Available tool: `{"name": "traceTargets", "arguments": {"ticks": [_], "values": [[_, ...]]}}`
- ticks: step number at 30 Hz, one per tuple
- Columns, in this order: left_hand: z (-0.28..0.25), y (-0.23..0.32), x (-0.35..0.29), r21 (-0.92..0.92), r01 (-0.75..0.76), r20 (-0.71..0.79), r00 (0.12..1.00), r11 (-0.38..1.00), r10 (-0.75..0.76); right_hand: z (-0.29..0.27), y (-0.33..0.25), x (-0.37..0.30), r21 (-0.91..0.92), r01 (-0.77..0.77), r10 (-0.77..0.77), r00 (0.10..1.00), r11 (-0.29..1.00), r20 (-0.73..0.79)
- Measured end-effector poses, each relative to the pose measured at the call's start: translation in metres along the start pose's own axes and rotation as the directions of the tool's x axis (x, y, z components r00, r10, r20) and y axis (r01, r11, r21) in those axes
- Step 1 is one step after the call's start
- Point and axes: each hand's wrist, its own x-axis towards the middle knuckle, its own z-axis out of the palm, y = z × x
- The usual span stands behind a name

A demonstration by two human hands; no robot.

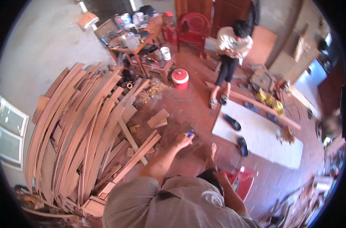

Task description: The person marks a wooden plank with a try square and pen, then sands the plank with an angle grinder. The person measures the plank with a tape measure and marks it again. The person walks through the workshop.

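Note:
My left hand (183, 140) is stretched out in front of me, closed around a small blue object (190, 133). Only its blue end shows past my fingers, too small to tell its kind. Lower and to the right, my right hand (220, 176) rests on the dark cloth over my thigh, fingers laid against it and holding nothing I can see. Below my left hand, my bare foot (213, 149) shows on the red tiled floor (180, 161). A red plastic seat (246, 182) is partly visible beside my right arm.
Long wooden boards (81, 133) are heaped at the left. A white panel (256, 140) lies at the right with black sandals (232, 122) on it. Beyond stand another person (233, 45), a red-and-white cooler (180, 79), a cluttered table (152, 28) and a red chair (194, 32).

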Motion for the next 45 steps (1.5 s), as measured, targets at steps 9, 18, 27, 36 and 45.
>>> {"name": "traceTargets", "arguments": {"ticks": [9, 18, 27, 36, 45], "values": [[0.046, -0.07, 0.084, -0.008, 0.518, 0.074, 0.854, 0.856, -0.516, -0.234, -0.007, 0.242, -0.541, -0.165, 0.198, 0.98, 0.825, 0.002], [0.067, -0.116, 0.078, -0.744, 0.666, 0.388, 0.499, 0.056, -0.775, -0.295, -0.118, 0.514, -0.763, 0.193, -0.145, 0.981, 0.617, 0.13], [-0.1, -0.099, 0.167, -0.767, 0.632, 0.186, 0.387, 0.113, -0.903, -0.083, -0.448, 0.707, -0.491, 0.355, -0.01, 0.818, 0.796, 0.575], [-0.288, -0.079, 0.26, -0.944, 0.22, -0.182, 0.273, 0.245, -0.945, 0.086, -0.822, 0.881, -0.145, 0.533, -0.438, 0.799, 0.834, 0.412], [-0.267, -0.103, 0.256, -0.884, 0.42, 0.247, 0.047, -0.205, -0.968, 0.187, -1.133, 1.056, -0.321, 0.614, -0.599, 0.786, 0.722, 0.156]]}}
